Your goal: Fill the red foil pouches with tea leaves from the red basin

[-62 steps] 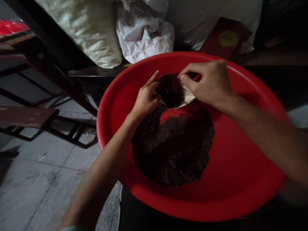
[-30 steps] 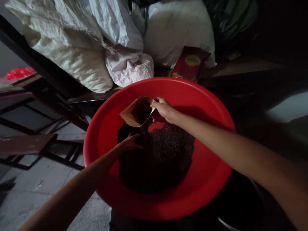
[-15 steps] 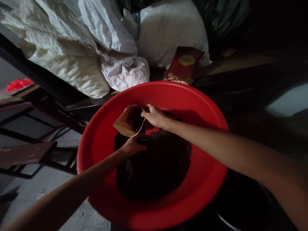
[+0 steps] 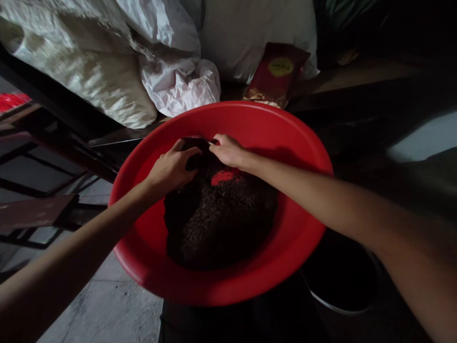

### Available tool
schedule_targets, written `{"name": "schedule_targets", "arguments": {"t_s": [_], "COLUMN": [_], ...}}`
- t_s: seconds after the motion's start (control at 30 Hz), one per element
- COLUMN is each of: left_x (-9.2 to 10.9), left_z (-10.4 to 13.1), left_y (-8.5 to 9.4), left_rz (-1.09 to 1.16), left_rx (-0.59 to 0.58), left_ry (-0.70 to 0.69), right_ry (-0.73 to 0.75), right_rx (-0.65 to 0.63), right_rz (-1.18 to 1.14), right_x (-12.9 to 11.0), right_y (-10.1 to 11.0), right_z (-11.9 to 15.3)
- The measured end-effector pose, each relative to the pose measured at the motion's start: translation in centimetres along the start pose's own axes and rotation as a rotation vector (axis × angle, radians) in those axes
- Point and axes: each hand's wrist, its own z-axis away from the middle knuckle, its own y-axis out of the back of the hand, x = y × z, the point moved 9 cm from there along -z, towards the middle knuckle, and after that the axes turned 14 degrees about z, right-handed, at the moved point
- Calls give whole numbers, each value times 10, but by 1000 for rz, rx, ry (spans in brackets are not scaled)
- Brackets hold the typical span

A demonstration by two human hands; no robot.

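A wide red plastic basin (image 4: 303,209) holds a heap of dark, loose, dry material (image 4: 232,209) that looks like tea leaves. Over its far part, my right hand (image 4: 228,151) pinches the edge of a paper-like bag (image 4: 195,137); only a thin strip of the bag's rim shows. My left hand (image 4: 171,166) is at the bag's mouth, thumb and fingers curled round something dark that I cannot make out. A small patch of red basin bottom shows through the heap, just below my right hand.
Behind the basin lie a dark red packet (image 4: 276,74) with a yellow label and big white sacks (image 4: 178,85) on a dark ledge. A wooden bench (image 4: 39,209) stands at left on the grey floor (image 4: 107,300). A dark round container (image 4: 342,276) sits below right.
My left hand has risen from the heap to the bag's mouth. The bag, whose open side showed before, is now mostly hidden. The view has tipped down a little.
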Motion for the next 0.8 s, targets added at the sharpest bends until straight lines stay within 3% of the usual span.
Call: {"name": "schedule_targets", "arguments": {"t_s": [0.1, 0.3, 0.4, 0.47, 0.53, 0.7, 0.8], "left_x": [-11, 6, 3, 6, 20, 68, 93], "left_z": [-13, -20, -19, -18, -15, 5, 25], "left_y": [-19, -22, -30, -38, -43, -34, -50], "left_rz": [-104, 69, 130, 134, 138, 235, 418], "left_rx": [-83, 111, 141, 65, -47, -262, -520], "left_ry": [-15, -125, -82, -99, -209, -382, -402], "right_ry": [12, 100, 73, 66, 89, 124, 57], "right_rx": [-65, 23, -12, -21, -11, 37, -15], "right_rz": [36, 120, 86, 41, -11, -50, -83], "right_x": [5, 10, 19, 27, 34, 47, 56], "right_y": [-1, 13, 14, 17, 22, 30, 23], "right_z": [-4, -13, -15, -17, -20, -30, -30]}}
